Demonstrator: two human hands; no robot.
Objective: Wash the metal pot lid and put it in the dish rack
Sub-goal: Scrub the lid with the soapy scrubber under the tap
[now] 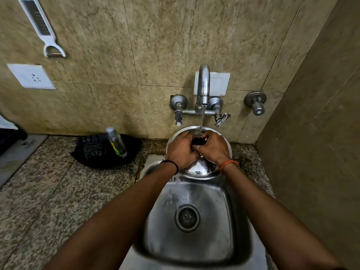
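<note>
The round metal pot lid is held tilted over the back of the steel sink, its domed top facing me. Water runs from the tap onto the lid's black knob. My left hand and my right hand both rest on the lid's top, fingers curled around the knob from either side. The lid's middle is hidden by my hands. No dish rack is in view.
A black tray with a scrubber and a clear soap bottle stands on the speckled counter left of the sink. Tap valves stick out of the tiled wall. A side wall closes in at the right. A white peeler hangs upper left.
</note>
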